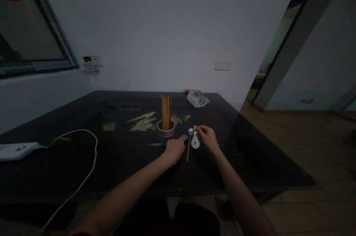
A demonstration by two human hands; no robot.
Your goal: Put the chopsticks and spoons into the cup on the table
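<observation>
My left hand (174,150) is closed over a metal spoon (185,138), whose round bowl shows past the knuckles while the hand hides most of its handle. With its fingers pinched, my right hand (208,137) grips the handle end of a white ceramic soup spoon (195,143) with a blue mark in its bowl. That bowl points toward me. Between the two hands, a second metal spoon (188,149) lies on the table, its shiny bowl facing away from me. Just beyond my left hand stands a round container (166,133) of upright wooden chopsticks (166,113).
The dark table (133,176) has a bird-and-flower picture on its top. A crumpled clear plastic bag (197,99) lies near the wall. At left rests a white power strip (19,151), its white cable (96,150) curving over the front edge.
</observation>
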